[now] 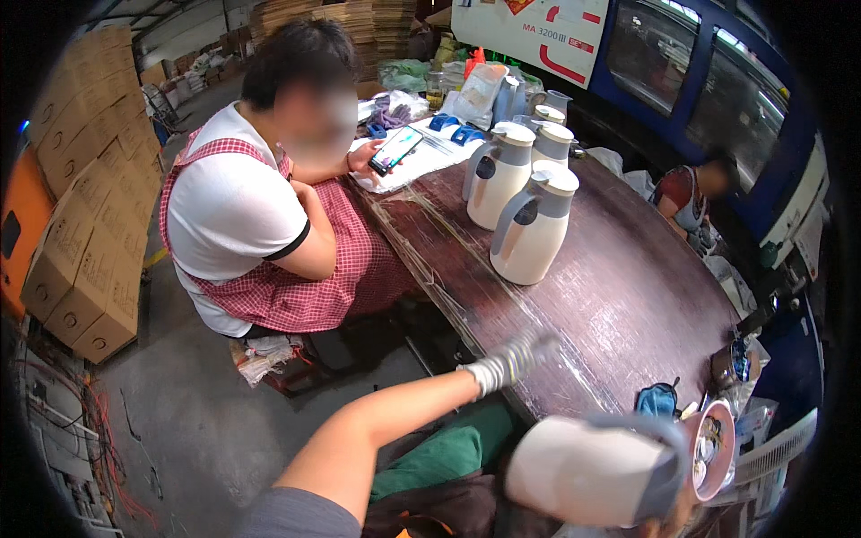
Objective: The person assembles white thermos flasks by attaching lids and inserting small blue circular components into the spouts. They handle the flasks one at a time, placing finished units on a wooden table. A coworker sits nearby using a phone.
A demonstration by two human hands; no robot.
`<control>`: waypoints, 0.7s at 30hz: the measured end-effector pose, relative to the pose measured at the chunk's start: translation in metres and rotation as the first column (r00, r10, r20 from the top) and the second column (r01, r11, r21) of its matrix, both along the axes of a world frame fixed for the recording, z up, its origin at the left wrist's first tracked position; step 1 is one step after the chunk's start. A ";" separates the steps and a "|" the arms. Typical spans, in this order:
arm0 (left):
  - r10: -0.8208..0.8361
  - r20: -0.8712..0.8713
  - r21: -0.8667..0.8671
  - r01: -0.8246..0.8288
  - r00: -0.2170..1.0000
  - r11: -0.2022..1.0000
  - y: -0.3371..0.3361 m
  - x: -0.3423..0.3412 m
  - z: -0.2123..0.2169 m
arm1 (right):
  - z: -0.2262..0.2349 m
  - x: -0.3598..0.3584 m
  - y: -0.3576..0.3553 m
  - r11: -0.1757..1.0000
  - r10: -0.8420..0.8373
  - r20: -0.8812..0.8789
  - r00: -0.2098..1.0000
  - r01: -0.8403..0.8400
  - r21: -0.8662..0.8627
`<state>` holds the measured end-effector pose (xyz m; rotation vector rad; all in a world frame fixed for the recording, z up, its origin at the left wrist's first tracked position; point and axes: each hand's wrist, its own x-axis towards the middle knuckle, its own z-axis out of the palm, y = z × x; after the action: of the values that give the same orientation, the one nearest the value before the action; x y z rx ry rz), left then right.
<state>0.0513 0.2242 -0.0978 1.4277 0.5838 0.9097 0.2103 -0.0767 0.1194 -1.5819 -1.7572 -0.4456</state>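
Note:
My left hand (pixel 518 361), in a grey-and-white striped glove, is over the near edge of the wooden table. Motion smears its fingers, and nothing shows in them. At the lower right, a cream-and-grey thermos jug (pixel 574 471) lies tilted on its side in the air, blurred, in front of my lap. My right hand (pixel 677 520) is at the jug's grey end by the handle, mostly cut off by the lower edge, and appears to hold it. Farther back on the table, several similar jugs (pixel 531 235) stand upright with white lids.
A pink bowl (pixel 715 448) of small parts and a blue cloth piece (pixel 657 400) are on the table's right end. Across on the left sits a co-worker (pixel 242 206) holding a phone (pixel 395 151). Stacked cartons (pixel 85 260) stand at far left; another person (pixel 691 197) is at right.

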 end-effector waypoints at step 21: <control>-0.671 -0.409 -0.360 0.567 0.619 0.741 -0.192 -0.023 0.066 | -0.381 0.035 -0.289 -0.113 -0.893 0.237 0.382 0.319 -0.941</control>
<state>0.0284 0.0320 -0.0318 1.5407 0.4870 -0.1174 0.2451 -0.3654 -0.2612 -3.0767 -0.3871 0.8196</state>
